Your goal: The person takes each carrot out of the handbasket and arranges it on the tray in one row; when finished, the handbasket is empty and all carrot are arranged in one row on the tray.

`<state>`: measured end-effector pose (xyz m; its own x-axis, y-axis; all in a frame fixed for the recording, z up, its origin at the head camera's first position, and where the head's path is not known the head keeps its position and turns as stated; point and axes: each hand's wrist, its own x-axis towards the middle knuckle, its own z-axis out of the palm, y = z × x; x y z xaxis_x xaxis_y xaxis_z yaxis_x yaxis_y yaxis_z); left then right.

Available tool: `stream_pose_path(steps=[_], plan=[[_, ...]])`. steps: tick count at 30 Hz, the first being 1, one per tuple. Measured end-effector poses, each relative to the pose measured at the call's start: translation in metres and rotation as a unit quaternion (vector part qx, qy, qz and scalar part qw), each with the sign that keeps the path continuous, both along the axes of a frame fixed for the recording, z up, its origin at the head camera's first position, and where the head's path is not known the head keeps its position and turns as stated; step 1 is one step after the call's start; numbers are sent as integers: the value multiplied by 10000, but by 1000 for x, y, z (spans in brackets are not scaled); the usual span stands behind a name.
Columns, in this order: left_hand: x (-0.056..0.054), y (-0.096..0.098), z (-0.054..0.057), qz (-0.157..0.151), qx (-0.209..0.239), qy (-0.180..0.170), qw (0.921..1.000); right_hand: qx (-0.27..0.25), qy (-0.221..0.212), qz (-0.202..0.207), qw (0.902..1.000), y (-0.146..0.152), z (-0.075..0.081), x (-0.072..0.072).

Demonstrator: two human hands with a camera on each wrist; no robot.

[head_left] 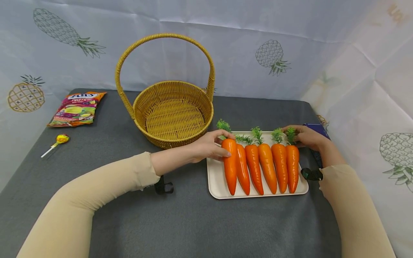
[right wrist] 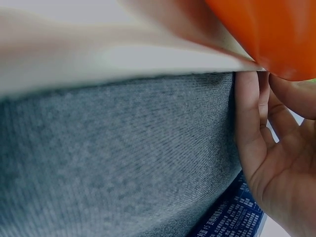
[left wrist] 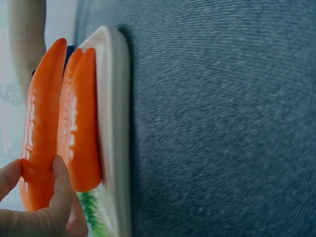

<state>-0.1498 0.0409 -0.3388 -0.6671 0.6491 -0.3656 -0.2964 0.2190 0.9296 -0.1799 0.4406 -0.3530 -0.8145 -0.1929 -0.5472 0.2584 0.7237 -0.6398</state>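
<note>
A grey cloth-covered table (head_left: 180, 222) carried everything, with a pineapple-print sheet (head_left: 290, 43) hung behind it and along its right edge. One woven basket (head_left: 196, 95) with a tall hoop handle stood empty near the back edge, a little left of centre. One cream tray (head_left: 215, 181) lay toward the right edge, just in front of the basket and apart from it.

Six toy carrots lay side by side on the tray, green tops toward the back. The left hand (head_left: 208, 145) pinched the leftmost carrot (head_left: 229, 165) at its thick end, thumb on one side and fingers curled over the other; the left wrist view showed that carrot (left wrist: 42, 123) raised slightly above its neighbour. The right hand (head_left: 306, 137) rested at the tray's far right corner with fingers curled about the top of the rightmost carrot (head_left: 292, 168); whether it truly gripped it or only steadied it, I could not tell, since the right wrist view showed only a palm (right wrist: 276, 168) beside something orange.

The step in hand looked like the grasp and first lift of a carrot. The next move would call for raising it clear of its neighbour and of the basket's rim.

Near the back-left corner lay one sweets packet (head_left: 76, 109), and toward the left edge one lollipop (head_left: 58, 141). One dark blue box (head_left: 317, 129) lay behind the right hand.
</note>
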Motion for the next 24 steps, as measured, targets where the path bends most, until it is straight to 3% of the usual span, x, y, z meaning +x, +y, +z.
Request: stream_pose_path(steps=[7, 24], plan=[[1, 2, -10, 77, -100, 129, 9998, 27, 3, -16, 10000, 0, -1, 0], [1, 4, -16, 183, -422, 200, 9987, 62, 32, -10, 10000, 2, -2, -2]])
